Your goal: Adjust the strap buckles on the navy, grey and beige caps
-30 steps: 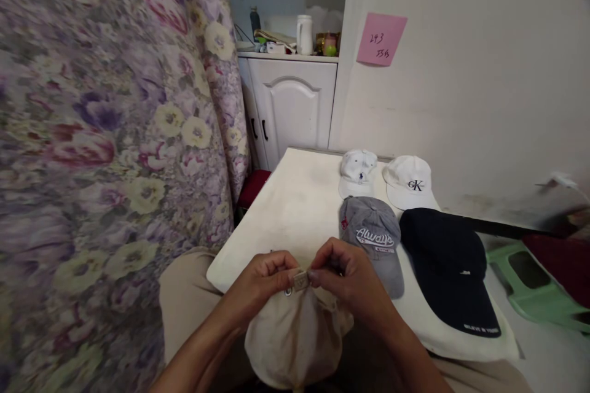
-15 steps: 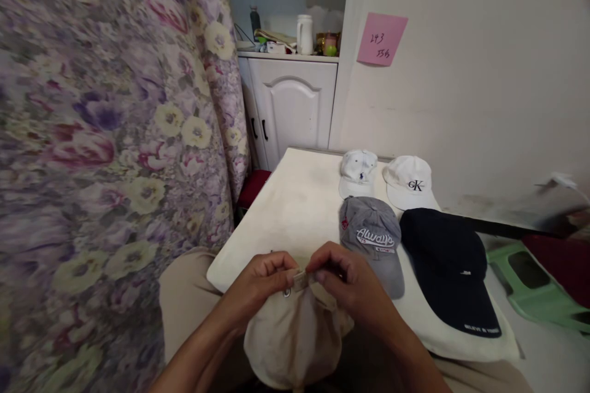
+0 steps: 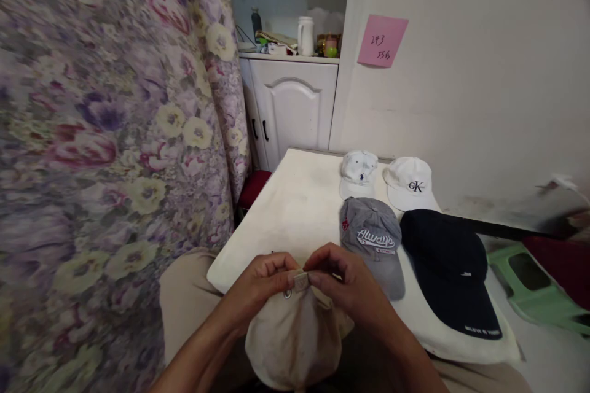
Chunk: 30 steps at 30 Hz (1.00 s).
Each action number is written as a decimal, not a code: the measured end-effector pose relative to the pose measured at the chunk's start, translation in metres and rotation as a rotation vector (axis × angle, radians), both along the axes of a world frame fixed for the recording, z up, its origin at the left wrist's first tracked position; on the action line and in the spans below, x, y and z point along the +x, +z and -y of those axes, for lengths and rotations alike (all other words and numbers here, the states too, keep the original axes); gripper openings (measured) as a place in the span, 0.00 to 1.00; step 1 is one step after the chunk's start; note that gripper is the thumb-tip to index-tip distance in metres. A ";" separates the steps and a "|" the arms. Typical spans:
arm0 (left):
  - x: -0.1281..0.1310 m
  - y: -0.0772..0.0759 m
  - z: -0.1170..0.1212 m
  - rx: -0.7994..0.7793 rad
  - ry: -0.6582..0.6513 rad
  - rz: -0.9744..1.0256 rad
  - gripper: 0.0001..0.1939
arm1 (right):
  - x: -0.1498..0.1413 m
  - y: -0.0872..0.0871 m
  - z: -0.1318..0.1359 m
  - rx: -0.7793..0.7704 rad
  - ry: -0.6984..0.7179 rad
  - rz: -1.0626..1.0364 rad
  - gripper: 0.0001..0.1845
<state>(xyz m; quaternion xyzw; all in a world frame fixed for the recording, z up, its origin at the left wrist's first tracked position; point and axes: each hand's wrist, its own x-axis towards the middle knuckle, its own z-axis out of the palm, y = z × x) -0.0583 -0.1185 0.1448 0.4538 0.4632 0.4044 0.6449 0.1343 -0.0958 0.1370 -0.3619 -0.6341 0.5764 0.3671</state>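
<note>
A beige cap [image 3: 292, 341] hangs below my two hands at the near edge of the table, over my lap. Its strap [image 3: 301, 282], with a metal eyelet or buckle ring beside it, is at the top between my fingertips. My left hand [image 3: 265, 285] pinches the strap from the left, thumb on the near side. From the right, my right hand [image 3: 338, 276] is closed on the strap's other end with thumb and forefinger. The cap's brim is not clearly visible.
On the cream-covered table [image 3: 295, 202] lie a grey cap [image 3: 373, 245], a navy cap [image 3: 447, 264], a pale blue cap [image 3: 358, 173] and a white cap [image 3: 409, 183]. A floral curtain [image 3: 115, 166] hangs left. A green stool [image 3: 530, 282] stands right, near the wall.
My right thumb has shifted onto the strap, and the fingers of both hands have drawn slightly closer together. The cap stays in nearly the same place.
</note>
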 end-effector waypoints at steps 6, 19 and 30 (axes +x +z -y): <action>-0.002 -0.002 0.001 0.004 -0.025 0.025 0.11 | 0.009 -0.003 -0.001 0.004 0.061 -0.002 0.07; -0.002 0.001 0.002 -0.012 -0.057 -0.022 0.13 | 0.006 -0.003 0.002 -0.076 0.056 -0.036 0.06; 0.000 0.000 0.002 0.044 -0.113 -0.089 0.15 | 0.009 -0.006 0.004 -0.121 0.101 -0.082 0.07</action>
